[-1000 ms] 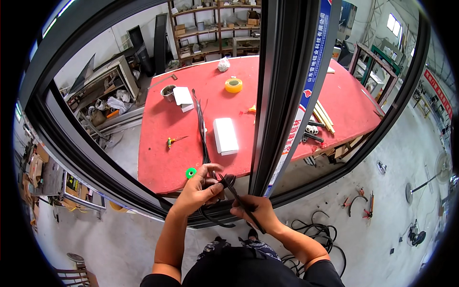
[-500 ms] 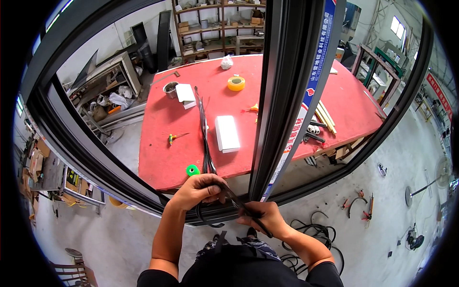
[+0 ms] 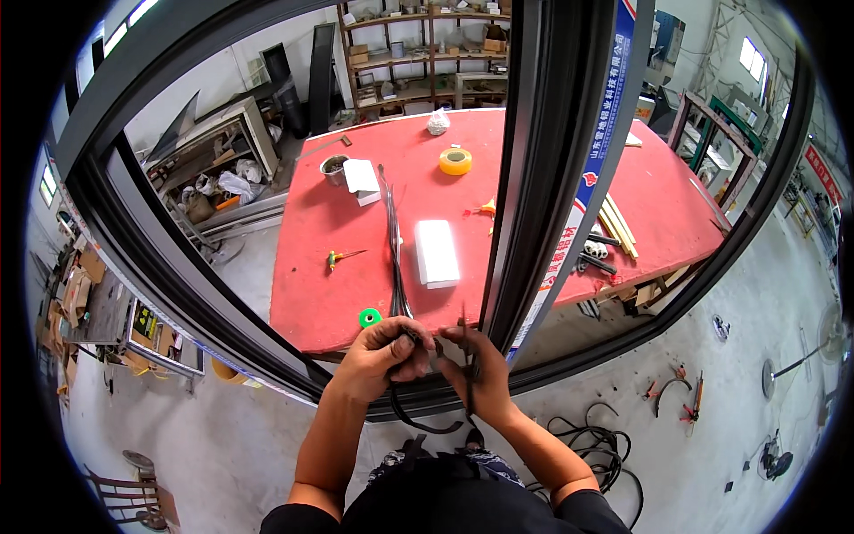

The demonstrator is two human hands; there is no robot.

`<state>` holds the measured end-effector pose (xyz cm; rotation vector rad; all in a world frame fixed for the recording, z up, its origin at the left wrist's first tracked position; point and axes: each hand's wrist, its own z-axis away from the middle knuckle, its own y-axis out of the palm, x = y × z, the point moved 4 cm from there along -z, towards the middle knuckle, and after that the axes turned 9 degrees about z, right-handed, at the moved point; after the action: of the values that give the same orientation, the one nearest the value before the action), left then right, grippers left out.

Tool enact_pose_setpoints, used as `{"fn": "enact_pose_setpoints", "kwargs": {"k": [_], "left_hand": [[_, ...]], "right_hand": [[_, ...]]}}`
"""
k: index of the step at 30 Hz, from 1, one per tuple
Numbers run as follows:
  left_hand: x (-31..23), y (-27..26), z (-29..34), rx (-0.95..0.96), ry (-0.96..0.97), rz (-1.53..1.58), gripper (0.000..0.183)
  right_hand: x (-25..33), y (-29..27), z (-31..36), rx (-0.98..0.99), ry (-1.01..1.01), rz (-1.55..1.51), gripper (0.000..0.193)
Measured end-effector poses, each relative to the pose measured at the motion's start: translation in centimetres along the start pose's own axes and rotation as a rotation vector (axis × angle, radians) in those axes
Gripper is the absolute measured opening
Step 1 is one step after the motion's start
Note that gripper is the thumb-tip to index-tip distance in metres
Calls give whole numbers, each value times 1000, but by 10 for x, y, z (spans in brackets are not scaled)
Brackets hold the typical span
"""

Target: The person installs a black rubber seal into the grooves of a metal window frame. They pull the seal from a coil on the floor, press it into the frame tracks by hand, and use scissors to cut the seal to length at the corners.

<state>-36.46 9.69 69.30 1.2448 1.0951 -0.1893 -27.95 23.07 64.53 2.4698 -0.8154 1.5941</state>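
Note:
My left hand (image 3: 384, 359) is closed round black rubber strips (image 3: 397, 267), whose long bundle runs back over the red table. Below the hand, loose strip ends (image 3: 414, 418) curl down in front of the black frame. Close beside it, my right hand (image 3: 480, 372) is closed on a thin dark scissors-like tool (image 3: 471, 343). The tool stands nearly upright and its exact kind is partly hidden by the fingers. Both hands are just above the lower bar of the large black window frame (image 3: 534, 378), with their fingertips almost meeting.
On the red table (image 3: 338, 294) are a white box (image 3: 436, 254), a yellow tape roll (image 3: 455, 161), a green roll (image 3: 370, 318), a green-handled tool (image 3: 334, 259) and a tin (image 3: 334, 169). The frame's upright (image 3: 538, 178) crosses the view. Black hose-like coils (image 3: 592, 445) lie on the floor.
My right hand has swung upward and in toward the left hand, turning its dark tool from slanting to nearly upright. My left hand keeps the strips. The whole view has shifted slightly.

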Motion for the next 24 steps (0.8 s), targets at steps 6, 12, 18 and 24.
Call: {"fn": "enact_pose_setpoints", "kwargs": {"k": [6, 12, 18, 24], "left_hand": [[-5, 12, 2, 16, 36, 13, 32], [-8, 1, 5, -292, 204, -179, 35], [5, -4, -2, -372, 358, -53, 36], [12, 7, -4, -216, 338, 159, 45]], "right_hand": [[5, 11, 1, -16, 16, -70, 28], [32, 6, 1, 110, 136, -252, 16], [39, 18, -4, 197, 410, -494, 18], [35, 26, -9, 148, 472, -562, 16]]}}
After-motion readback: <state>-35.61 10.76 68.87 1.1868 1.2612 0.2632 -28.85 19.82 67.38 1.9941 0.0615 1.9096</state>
